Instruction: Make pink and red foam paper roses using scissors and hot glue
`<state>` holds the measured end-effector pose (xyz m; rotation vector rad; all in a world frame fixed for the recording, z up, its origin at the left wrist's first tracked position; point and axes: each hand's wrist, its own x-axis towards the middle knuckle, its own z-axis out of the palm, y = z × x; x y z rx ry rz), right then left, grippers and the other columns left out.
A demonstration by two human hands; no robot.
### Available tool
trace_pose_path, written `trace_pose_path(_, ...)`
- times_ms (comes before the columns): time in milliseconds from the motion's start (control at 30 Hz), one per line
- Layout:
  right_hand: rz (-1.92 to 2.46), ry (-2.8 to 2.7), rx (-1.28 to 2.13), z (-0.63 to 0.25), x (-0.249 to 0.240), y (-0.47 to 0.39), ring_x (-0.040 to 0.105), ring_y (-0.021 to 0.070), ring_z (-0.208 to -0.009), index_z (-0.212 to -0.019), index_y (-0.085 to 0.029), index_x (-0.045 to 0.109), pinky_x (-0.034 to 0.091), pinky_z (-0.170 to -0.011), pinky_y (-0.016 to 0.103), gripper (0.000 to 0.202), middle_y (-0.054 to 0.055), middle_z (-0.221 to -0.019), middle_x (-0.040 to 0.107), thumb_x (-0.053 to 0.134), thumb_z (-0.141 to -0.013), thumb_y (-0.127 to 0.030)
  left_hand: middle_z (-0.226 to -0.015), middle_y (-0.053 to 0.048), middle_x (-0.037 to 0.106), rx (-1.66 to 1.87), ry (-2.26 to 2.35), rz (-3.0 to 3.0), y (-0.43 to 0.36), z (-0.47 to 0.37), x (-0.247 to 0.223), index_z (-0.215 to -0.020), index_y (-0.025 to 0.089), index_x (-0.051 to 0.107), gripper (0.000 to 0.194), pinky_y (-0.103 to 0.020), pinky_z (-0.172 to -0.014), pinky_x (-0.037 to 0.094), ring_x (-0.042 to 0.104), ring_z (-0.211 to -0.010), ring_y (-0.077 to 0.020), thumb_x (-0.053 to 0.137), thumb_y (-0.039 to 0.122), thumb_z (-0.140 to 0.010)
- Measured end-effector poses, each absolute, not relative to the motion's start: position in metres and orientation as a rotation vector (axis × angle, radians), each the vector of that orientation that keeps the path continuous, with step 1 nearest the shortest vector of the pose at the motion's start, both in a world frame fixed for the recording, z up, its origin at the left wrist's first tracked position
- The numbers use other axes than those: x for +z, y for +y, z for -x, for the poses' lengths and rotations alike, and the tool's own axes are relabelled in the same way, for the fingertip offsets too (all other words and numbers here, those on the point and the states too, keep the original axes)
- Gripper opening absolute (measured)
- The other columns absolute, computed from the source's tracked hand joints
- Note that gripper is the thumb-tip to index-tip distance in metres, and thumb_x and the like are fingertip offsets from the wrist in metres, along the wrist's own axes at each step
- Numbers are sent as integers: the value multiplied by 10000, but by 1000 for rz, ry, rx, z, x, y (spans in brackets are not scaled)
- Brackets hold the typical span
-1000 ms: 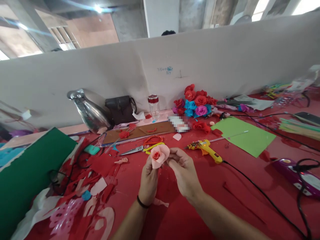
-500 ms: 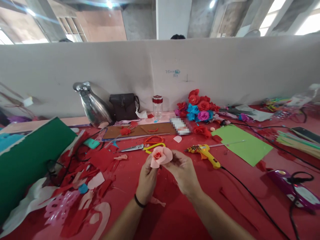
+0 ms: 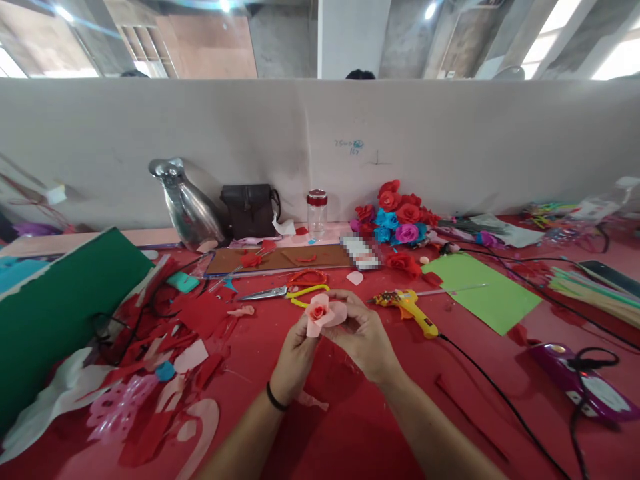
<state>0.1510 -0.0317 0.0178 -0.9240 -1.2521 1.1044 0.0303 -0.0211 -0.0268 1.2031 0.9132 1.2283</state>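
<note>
A pink paper flower (image 3: 317, 313) with a darker, reddish centre is held up over the red table. My left hand (image 3: 296, 350) is closed on its underside from the left. From the right, my right hand (image 3: 364, 340) pinches a pale petal (image 3: 338, 313) at the flower's right edge. The fingertips behind the petals are partly hidden. Just beyond the hands lie yellow-handled scissors (image 3: 267, 293). To the right rests a yellow hot glue gun (image 3: 411, 308) with its black cord.
Paper scraps (image 3: 200, 320) and a green box (image 3: 65, 313) crowd the left. Behind stand a steel jug (image 3: 187, 207), a black bag (image 3: 251, 210), a glass jar (image 3: 317, 217) and finished paper flowers (image 3: 400, 217). Green paper (image 3: 487, 293) and a purple device (image 3: 583, 383) lie right.
Both hands still hold the flower in nearly the same place. The flower has turned slightly, and the right fingers have shifted a little at the petal. The camera view has moved slightly.
</note>
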Motion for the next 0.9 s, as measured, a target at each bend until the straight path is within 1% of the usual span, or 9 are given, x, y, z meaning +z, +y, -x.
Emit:
trace_pose_path(133, 933, -1339, 1076, -155, 19, -32, 559, 214, -1054, -717, -228, 695, 484, -865, 328, 50, 63, -1130, 552, 695, -705, -276, -1033, -92, 693, 1198, 886, -1189, -21, -29, -26, -977, 183, 695, 412, -382, -947, 405, 596, -997, -257, 610, 498, -725)
trace_pose_path(267, 902, -1434, 1041, -157, 18, -31, 561, 196, -1045, -747, -213, 670, 483, -859, 313, 15, 71, -1150, 530, 661, -735, -217, -1079, -97, 680, 1188, 873, -1221, -21, -27, -28, -1002, 180, 691, 416, -384, -970, 385, 582, -1037, -263, 613, 486, -730)
trace_pose_path(367, 884, -1512, 975, -157, 18, -31, 537, 192, -1084, -764, -211, 659, 460, -887, 308, 52, 71, -1181, 524, 630, -755, -169, -1112, -94, 668, 1189, 848, -1264, -19, -25, -31, -1011, 188, 690, 400, -385, -982, 372, 560, -1081, -270, 615, 468, -736)
trace_pose_path(500, 876, -1559, 875, -156, 16, -30, 555, 177, -1034, -767, -214, 646, 453, -877, 296, 101, 61, -1099, 562, 590, -772, -130, -1117, -83, 665, 1178, 850, -1311, -18, -23, -34, -969, 204, 704, 323, -381, -997, 351, 517, -1146, -270, 616, 424, -751)
trace_pose_path(633, 864, -1543, 881, -154, 12, -28, 578, 164, -966, -847, -219, 644, 461, -839, 278, 159, 56, -1043, 581, 558, -774, -108, -1052, -87, 681, 1176, 852, -1317, -18, -24, -31, -945, 206, 708, 287, -382, -966, 375, 538, -1103, -264, 605, 403, -764)
trace_pose_path(700, 858, -1516, 943, -154, 10, -26, 583, 166, -958, -875, -221, 646, 464, -826, 275, 169, 55, -1046, 587, 560, -773, -117, -1036, -84, 679, 1196, 845, -1332, -17, -24, -28, -931, 205, 709, 264, -371, -949, 386, 555, -1062, -253, 598, 384, -771)
trace_pose_path(800, 916, -1439, 1054, -154, 8, -25, 582, 184, -969, -948, -223, 644, 463, -829, 289, 205, 59, -1090, 601, 628, -747, -184, -1042, -75, 662, 1288, 870, -1382, -15, -23, -26, -912, 207, 706, 216, -344, -938, 388, 559, -1028, -228, 585, 333, -784)
trace_pose_path(900, 989, -1313, 1164, -151, 3, -24, 594, 204, -929, -916, -203, 668, 462, -833, 317, 217, 62, -1022, 651, 682, -706, -260, -979, -68, 657, 1411, 952, -1476, -14, -24, -24, -870, 208, 702, 172, -318, -909, 400, 565, -978, -206, 563, 273, -791)
